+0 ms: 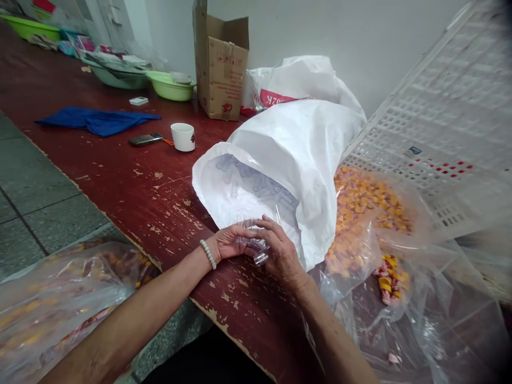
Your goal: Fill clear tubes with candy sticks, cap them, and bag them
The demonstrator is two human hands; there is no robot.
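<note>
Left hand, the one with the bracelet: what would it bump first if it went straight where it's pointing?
Probably the right hand: it's just ahead of the left hand, by the clear tubes. I can't tell whether they already touch.

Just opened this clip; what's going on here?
A person's bare left hand, with a pale beaded bracelet at the wrist, and right hand hold several small clear cylindrical tubes between them. They are at the open mouth of a large white sack on a worn red table; similar tubes show inside. Small orange pieces are heaped right of it.
</note>
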